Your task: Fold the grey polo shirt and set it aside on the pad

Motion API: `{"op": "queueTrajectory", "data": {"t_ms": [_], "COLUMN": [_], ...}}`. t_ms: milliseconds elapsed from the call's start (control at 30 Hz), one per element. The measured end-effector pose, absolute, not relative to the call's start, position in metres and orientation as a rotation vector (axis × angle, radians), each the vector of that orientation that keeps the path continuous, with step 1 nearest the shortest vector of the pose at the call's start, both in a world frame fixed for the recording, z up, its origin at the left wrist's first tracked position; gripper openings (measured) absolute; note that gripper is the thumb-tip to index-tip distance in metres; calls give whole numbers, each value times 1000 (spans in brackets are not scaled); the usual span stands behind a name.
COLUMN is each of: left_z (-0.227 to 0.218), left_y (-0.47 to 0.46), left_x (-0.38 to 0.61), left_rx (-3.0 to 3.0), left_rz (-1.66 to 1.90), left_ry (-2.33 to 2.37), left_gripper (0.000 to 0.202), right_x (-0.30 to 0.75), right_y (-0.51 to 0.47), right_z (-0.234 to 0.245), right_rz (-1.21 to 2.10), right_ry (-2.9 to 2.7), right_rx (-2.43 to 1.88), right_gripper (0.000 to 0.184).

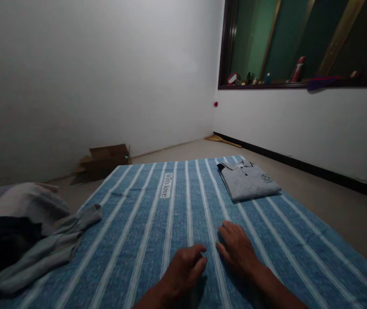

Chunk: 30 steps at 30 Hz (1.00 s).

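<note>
My left hand hovers low over the blue-and-white striped cloth, its fingers loosely bent and a gap between thumb and forefinger. Nothing shows in it. To its right, my right hand rests on or just above the same cloth, fingers stretched forward and thumb apart, also holding nothing. Beyond the right hand, near the far right edge, lies a neatly folded grey polo shirt with a dark-trimmed collar and a dark emblem. Neither hand touches it.
Crumpled grey clothing and a dark garment lie at the left, with a pale blanket behind. An open cardboard box stands on the floor. A broom lies by the wall. Small items, including a red bottle, line the windowsill.
</note>
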<state>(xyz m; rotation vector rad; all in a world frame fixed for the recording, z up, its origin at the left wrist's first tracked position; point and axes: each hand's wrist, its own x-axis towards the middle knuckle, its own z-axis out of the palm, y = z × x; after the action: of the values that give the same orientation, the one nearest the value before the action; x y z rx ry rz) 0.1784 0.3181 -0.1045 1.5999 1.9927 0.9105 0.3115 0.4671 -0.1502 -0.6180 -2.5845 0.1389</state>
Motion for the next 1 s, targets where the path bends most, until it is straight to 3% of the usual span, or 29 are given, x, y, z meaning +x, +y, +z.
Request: {"op": "queueTrajectory", "data": {"t_ms": [400,1000], "left_z": [-124,-151], "left_y": [197,186], "left_x": [160,145], "left_rx": [2214,2380], "left_rz": [1002,796], "left_ry": [2457,2635], "left_gripper": [23,19], "right_x": [318,313], "right_y": [366,364], "right_z": [-158,-171], "right_rz": [216,238], "right_ry": [-2500,-2401], "right_rx": [-505,-467], "right_gripper": [32,36]}}
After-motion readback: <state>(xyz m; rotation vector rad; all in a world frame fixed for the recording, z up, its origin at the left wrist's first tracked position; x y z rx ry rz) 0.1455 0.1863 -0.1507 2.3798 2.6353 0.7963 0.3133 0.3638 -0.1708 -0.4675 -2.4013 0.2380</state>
